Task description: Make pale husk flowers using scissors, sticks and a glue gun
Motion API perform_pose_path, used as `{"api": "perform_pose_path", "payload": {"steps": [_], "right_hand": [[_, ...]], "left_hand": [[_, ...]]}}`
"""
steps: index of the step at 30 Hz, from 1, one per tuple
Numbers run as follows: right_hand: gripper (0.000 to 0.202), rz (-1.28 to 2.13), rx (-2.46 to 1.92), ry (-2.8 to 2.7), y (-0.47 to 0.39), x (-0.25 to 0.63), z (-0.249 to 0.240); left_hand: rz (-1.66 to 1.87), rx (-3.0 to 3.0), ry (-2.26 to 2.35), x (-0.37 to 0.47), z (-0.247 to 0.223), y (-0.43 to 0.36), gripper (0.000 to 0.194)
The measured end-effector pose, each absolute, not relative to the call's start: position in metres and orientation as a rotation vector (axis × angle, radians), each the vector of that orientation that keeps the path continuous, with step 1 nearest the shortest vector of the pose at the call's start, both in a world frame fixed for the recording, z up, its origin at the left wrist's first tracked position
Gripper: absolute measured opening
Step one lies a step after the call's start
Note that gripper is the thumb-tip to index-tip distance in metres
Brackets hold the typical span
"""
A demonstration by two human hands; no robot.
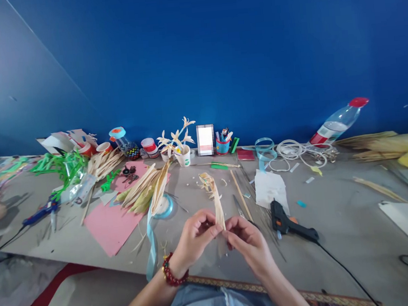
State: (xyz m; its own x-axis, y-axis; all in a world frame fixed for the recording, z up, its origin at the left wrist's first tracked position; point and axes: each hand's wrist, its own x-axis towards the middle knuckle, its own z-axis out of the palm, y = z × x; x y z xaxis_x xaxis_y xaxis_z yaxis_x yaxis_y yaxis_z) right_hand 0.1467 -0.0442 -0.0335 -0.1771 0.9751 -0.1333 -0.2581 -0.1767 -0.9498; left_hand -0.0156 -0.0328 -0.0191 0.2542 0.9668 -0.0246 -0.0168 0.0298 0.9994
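Craft room or hobby workshop: a grey worktop (339, 227) against a plain blue wall (216, 52), strewn with handicraft supplies. Beyond the grips: dried husk strips (141, 189), pink paper sheet (110, 223), blue ribbon (265, 148), paper cups (183, 155) holding handmade husk flowers (176, 137). Just right of the grips: black glue gun (288, 222) with cord; far left: a second glue gun (39, 212).

Tan husk strip (217, 208); black glue gun (283, 220); pink paper (110, 223).

One head-worn camera looks forward and down from close above the hands (221, 237), across the desk (338, 217) toward the blue wall (216, 52). No second view shares the scene.
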Motion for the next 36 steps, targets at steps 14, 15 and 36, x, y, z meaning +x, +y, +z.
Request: {"api": "perform_pose_path", "payload": {"steps": [14,15,36], "right_hand": [[0.03,1.653,-0.911,-0.903,-0.046,0.144,-0.042],[0.03,1.64,-0.918,-0.944,-0.046,0.144,-0.042],[0.017,1.056,-1.11,-1.562,-0.045,0.155,-0.013]], "left_hand": [[1.057,0.95,0.973,-0.013,-0.026,-0.034,0.026],[1.058,0.981,0.995,-0.013,-0.026,-0.035,0.025],[1.723,1.862,1.419,-0.052,0.011,-0.033,0.036]]}}
